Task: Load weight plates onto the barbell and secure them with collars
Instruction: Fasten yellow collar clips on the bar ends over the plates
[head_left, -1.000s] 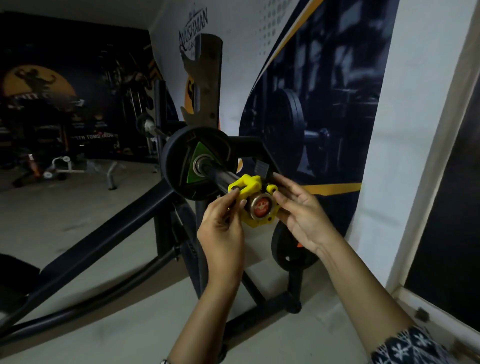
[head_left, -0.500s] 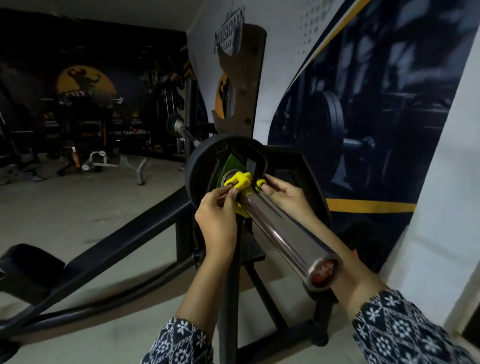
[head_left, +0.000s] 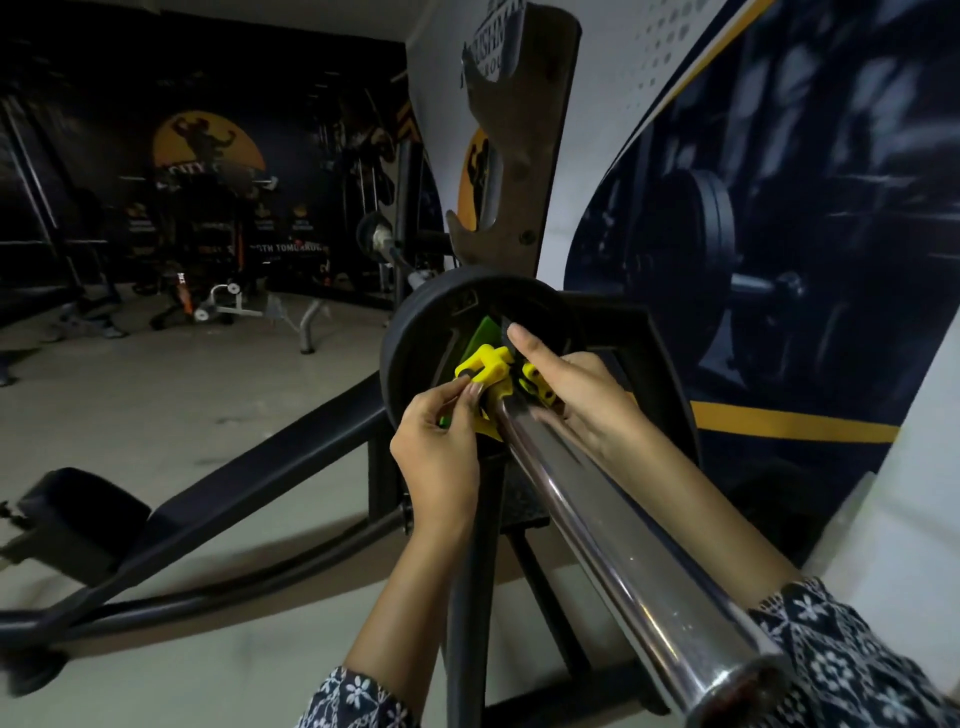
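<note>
My left hand (head_left: 441, 441) pinches the near side of the bright yellow plastic clamp collar (head_left: 488, 387), fingertips closed on its edge, while my right hand (head_left: 571, 395) grips the collar's far side, index finger stretched up over its top. The collar sits around the shiny chrome barbell sleeve (head_left: 597, 530), pressed right up against the round black weight plate with a green centre panel (head_left: 415, 353). The sleeve runs from the plate down toward me, between my forearms.

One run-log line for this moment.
stage: securing collar | yellow collar: on sleeve against plate | left hand: on collar | right hand: on collar
</note>
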